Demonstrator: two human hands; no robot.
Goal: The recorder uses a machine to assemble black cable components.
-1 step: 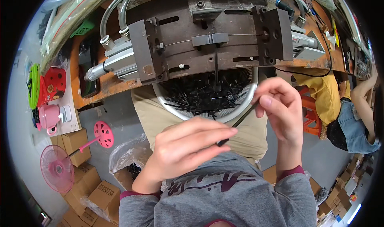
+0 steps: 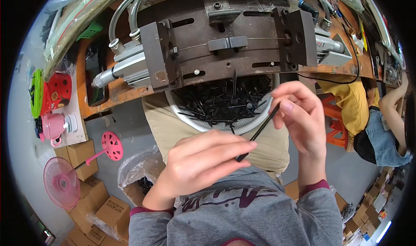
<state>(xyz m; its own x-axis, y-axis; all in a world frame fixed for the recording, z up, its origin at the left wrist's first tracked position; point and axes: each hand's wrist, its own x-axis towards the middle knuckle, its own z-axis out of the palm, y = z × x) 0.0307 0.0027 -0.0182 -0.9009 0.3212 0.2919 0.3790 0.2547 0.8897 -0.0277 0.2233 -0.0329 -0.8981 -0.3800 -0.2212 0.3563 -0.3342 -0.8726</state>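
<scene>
A thin black rod (image 2: 265,125) runs slantwise between my hands, above my lap. My left hand (image 2: 203,157) pinches its lower end between thumb and fingers. My right hand (image 2: 301,116) is closed on the upper end with thumb and forefinger. Beyond them, a white-rimmed basket (image 2: 203,127) sits at my lap, heaped with black slender pieces (image 2: 216,101). Over the heap another dark rod (image 2: 234,83) stands upright and slightly blurred, apart from the small grey clamp blocks (image 2: 227,42) of the metal fixture (image 2: 190,31).
Air cylinders (image 2: 132,66) flank the fixture on the wooden bench (image 2: 117,101). A phone (image 2: 95,79) lies at left. Pink fan (image 2: 63,183), cartons (image 2: 93,194) and a plastic bag (image 2: 138,170) stand on the floor. At right are an orange stool (image 2: 336,120) and another person (image 2: 385,129).
The upright rod has dropped from the clamp blocks toward the basket. My hands have shifted very slightly, still holding the slanted rod.
</scene>
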